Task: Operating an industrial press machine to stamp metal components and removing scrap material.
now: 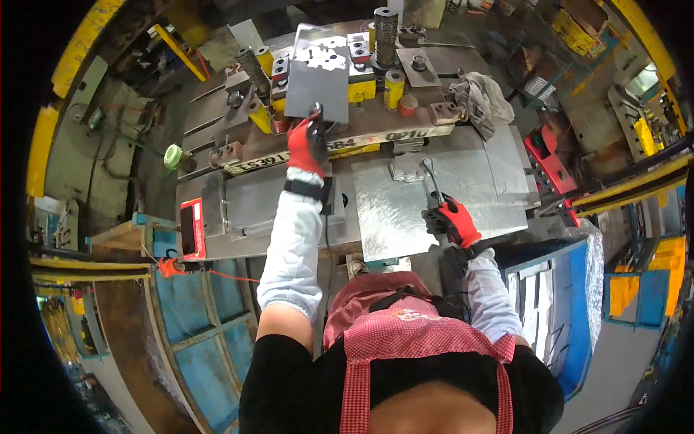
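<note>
My left hand [307, 143], in a red and black glove, is closed on the near edge of a flat grey metal sheet [316, 90]. The sheet lies over the middle of a press die [271, 148], its far part bright with glare. My right hand [460, 223], gloved alike, grips a slim metal rod with a looped end [431, 176]; its exact kind is unclear. Under that hand is a large shiny metal sheet [390, 213]. Close to the rod's tip sits a small metal piece [406, 172]. The fingertips of both hands are partly hidden.
Yellow posts [394, 88] and coil springs [386, 36] rise from the die. A grey rag [483, 101] hangs at its right. A red-framed dark flat object [192, 228] lies at the table's left edge. A blue bin [571, 311] stands at lower right, blue-panelled framing [210, 318] at lower left.
</note>
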### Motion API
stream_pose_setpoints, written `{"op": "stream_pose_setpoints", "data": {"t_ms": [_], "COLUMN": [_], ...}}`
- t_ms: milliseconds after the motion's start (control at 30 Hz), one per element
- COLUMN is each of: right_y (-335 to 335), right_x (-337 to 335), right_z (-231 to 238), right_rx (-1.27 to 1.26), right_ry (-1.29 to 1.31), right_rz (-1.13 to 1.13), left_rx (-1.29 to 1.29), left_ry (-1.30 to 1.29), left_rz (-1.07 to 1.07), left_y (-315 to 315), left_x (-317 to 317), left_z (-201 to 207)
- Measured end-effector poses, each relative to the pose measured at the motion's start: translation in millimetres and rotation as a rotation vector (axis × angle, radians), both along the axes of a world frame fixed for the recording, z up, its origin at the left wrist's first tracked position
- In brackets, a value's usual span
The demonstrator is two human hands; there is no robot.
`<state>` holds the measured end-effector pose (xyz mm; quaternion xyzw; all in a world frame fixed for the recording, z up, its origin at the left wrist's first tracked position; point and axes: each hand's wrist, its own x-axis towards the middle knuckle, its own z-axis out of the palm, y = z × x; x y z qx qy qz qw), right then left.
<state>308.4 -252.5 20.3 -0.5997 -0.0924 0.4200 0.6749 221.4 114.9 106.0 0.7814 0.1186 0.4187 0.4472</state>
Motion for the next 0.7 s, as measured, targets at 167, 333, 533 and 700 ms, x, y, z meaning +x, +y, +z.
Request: {"op": "stream_pose_setpoints", "data": {"t_ms": [167,333,533,700], "right_y": [-15,-12,21,35], "right_x": [17,-26,-56,-57], "right_z": [-25,104,145,159], "right_rx": [-0.165,-0.164,0.131,0.152], "right_ry": [-0.470,-0.567,-0.894,-0.163], "right_rz": [-0.035,-0.016,0.302,0.440], "left_rx": [-0.518,-0.199,0.311,0.779], "left_ry": [-0.255,0.237,0.524,0.606], "left_rz": [0.075,0.023,-0.497,-0.634], "left_y": [7,-9,22,32], "left_x": [-101,-144,-95,-66], "left_z": [48,141,114,122]}}
